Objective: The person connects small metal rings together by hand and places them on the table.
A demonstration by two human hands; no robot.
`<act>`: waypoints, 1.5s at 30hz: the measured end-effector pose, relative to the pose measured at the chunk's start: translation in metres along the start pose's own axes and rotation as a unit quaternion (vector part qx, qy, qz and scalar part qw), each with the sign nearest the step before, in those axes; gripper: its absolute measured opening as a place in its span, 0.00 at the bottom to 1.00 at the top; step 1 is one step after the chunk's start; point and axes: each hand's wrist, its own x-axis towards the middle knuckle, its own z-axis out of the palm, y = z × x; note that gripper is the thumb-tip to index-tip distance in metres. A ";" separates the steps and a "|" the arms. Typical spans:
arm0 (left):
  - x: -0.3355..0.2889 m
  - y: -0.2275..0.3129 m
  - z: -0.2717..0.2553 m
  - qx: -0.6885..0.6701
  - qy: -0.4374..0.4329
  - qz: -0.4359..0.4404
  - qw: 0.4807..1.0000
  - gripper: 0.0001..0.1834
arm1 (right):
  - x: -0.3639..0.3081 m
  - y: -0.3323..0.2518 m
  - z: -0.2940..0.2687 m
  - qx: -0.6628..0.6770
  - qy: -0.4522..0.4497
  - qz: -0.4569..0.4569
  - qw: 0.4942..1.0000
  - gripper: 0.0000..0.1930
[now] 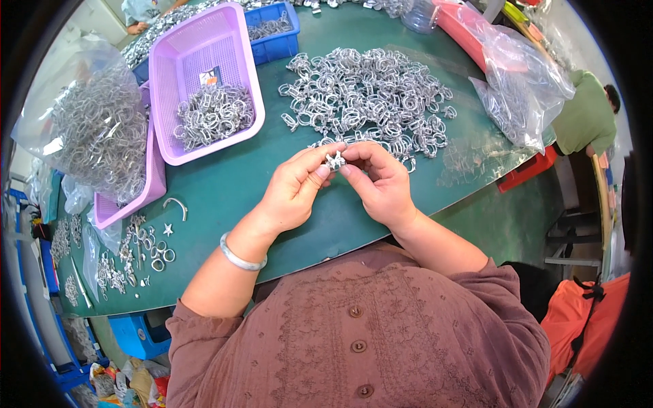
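One small metal piece [334,161] is held near the centre of the frame, above the tabletop [218,211], at the near edge of a large heap of silvery metal pieces [364,95]. The left hand [292,190] and the right hand [381,183] meet at it; on both, thumb and fingers are pinched narrow on the piece, which is partly covered, so its exact shape cannot be confirmed. Progress: a single piece is in hand, and the heap at upper centre is plentiful, so much handling appears to be left. A smaller pile [214,117] lies in the purple basket [197,51] at upper left; whether it is finished or waiting cannot be determined. The same applies to the filled clear bag [95,115] at the left, and to the contents of the blue bin [277,52] at the top. Loose rings [158,264] and a star [168,230] lie apart at lower left. No completed batch can be identified with certainty. Markings: a small dark-and-orange label [211,76] sits inside the purple basket, its printing too small to read. A pale mark shows on the blue stool [139,336] at lower left, also illegible. No other writing can be made out.
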 end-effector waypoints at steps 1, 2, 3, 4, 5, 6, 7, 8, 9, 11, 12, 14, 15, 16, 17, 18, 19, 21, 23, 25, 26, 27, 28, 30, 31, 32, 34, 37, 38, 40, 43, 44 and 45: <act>0.000 0.000 0.000 0.003 0.011 0.009 1.000 0.17 | 0.001 -0.001 0.002 0.016 0.014 -0.003 1.000 0.08; 0.001 0.000 -0.001 0.003 0.013 0.010 1.000 0.17 | 0.002 -0.001 0.002 0.015 0.012 -0.004 1.000 0.08; 0.001 0.000 -0.001 0.030 0.014 0.032 0.999 0.18 | 0.002 -0.001 0.002 0.023 0.009 0.000 1.000 0.08; 0.002 0.000 -0.002 0.058 0.016 0.053 0.997 0.18 | 0.002 -0.001 0.002 0.031 0.005 0.004 0.999 0.09; 0.001 0.001 -0.003 0.057 0.018 0.053 0.997 0.18 | 0.001 -0.001 0.003 0.031 0.003 0.004 1.000 0.09; 0.002 0.001 -0.005 0.086 0.008 0.069 0.994 0.18 | 0.001 -0.001 0.003 0.038 0.007 0.007 0.999 0.09; 0.001 0.002 -0.005 0.115 -0.001 0.084 0.990 0.18 | 0.000 -0.002 0.003 0.044 0.011 0.011 0.999 0.10; 0.001 0.002 -0.005 0.114 0.000 0.084 0.990 0.18 | -0.001 -0.002 0.003 0.043 0.010 0.013 0.999 0.10; 0.001 0.003 -0.006 0.128 0.002 0.097 0.987 0.19 | 0.000 -0.002 0.003 0.045 0.007 0.008 0.999 0.10; 0.001 0.003 -0.006 0.140 0.005 0.108 0.984 0.19 | 0.000 -0.001 0.002 0.046 0.002 0.006 0.999 0.11; 0.002 0.002 -0.007 0.146 0.006 0.112 0.983 0.19 | 0.001 -0.001 0.002 0.043 0.000 0.006 0.999 0.11; 0.004 0.000 -0.009 0.150 0.007 0.114 0.982 0.19 | 0.002 0.002 0.002 0.039 -0.002 0.008 0.999 0.11; 0.004 0.002 -0.008 0.154 0.008 0.120 0.981 0.19 | 0.003 0.000 0.001 0.035 0.000 0.003 0.999 0.11; 0.004 0.004 -0.008 0.157 0.009 0.126 0.979 0.19 | 0.003 -0.001 0.001 0.031 0.001 -0.002 1.000 0.11; 0.003 0.006 -0.007 0.159 0.010 0.129 0.979 0.19 | 0.003 -0.004 0.001 0.030 0.000 -0.006 1.000 0.11; 0.005 0.005 -0.009 0.154 0.010 0.116 0.981 0.19 | 0.006 -0.004 0.000 0.018 0.003 0.001 1.000 0.10; 0.006 0.005 -0.010 0.150 0.011 0.104 0.983 0.19 | 0.009 -0.005 0.000 0.006 0.005 0.007 1.000 0.09; 0.005 0.007 -0.009 0.139 0.051 0.084 0.985 0.19 | 0.021 -0.007 -0.006 -0.020 -0.014 0.009 1.000 0.08; 0.004 -0.003 -0.012 0.100 0.088 0.054 0.990 0.20 | 0.040 -0.008 -0.009 -0.038 -0.032 0.039 0.998 0.07; 0.004 -0.007 -0.011 0.141 0.135 0.057 0.979 0.19 | 0.072 -0.010 -0.010 -0.100 -0.048 0.046 0.993 0.06; 0.003 -0.006 -0.013 0.169 0.133 0.059 0.975 0.18 | 0.093 -0.009 -0.007 -0.115 -0.058 0.058 0.990 0.07; 0.001 -0.004 -0.015 0.199 0.123 0.052 0.971 0.17 | 0.117 -0.010 -0.007 -0.174 -0.095 0.094 0.976 0.09; 0.004 -0.001 -0.011 0.213 0.107 0.054 0.970 0.17 | 0.140 0.001 -0.013 -0.183 -0.099 0.063 0.976 0.10; 0.005 0.000 -0.007 0.226 0.093 0.057 0.968 0.15 | 0.189 0.005 -0.010 -0.191 -0.075 0.074 0.976 0.12; 0.005 -0.001 -0.006 0.237 0.091 0.066 0.965 0.16 | 0.212 0.004 -0.005 -0.207 -0.042 0.086 0.974 0.12; 0.006 0.000 -0.003 0.228 0.085 0.066 0.968 0.16 | 0.231 0.002 -0.005 -0.215 -0.021 0.079 0.973 0.12; 0.003 0.000 -0.005 0.218 0.089 0.064 0.970 0.16 | 0.254 -0.005 0.013 -0.147 0.004 0.114 0.983 0.17; 0.002 0.001 -0.009 0.239 0.097 0.051 0.965 0.14 | 0.262 -0.002 0.019 -0.127 -0.009 0.136 0.983 0.23; 0.002 0.001 -0.011 0.241 0.097 0.051 0.964 0.14 | 0.258 0.002 0.017 -0.205 -0.060 0.083 0.973 0.23; 0.008 -0.002 -0.012 0.270 0.109 0.050 0.955 0.11 | 0.250 0.021 -0.002 -0.294 -0.182 0.043 0.937 0.21; 0.006 -0.003 -0.017 0.269 0.118 0.048 0.954 0.09 | 0.221 0.027 -0.003 -0.437 -0.267 -0.005 0.859 0.13; 0.005 -0.003 -0.018 0.273 0.121 0.047 0.953 0.09 | 0.215 0.028 0.001 -0.490 -0.293 -0.013 0.821 0.14; 0.006 -0.003 -0.016 0.272 0.117 0.046 0.954 0.09 | 0.209 0.029 -0.001 -0.547 -0.312 -0.019 0.776 0.15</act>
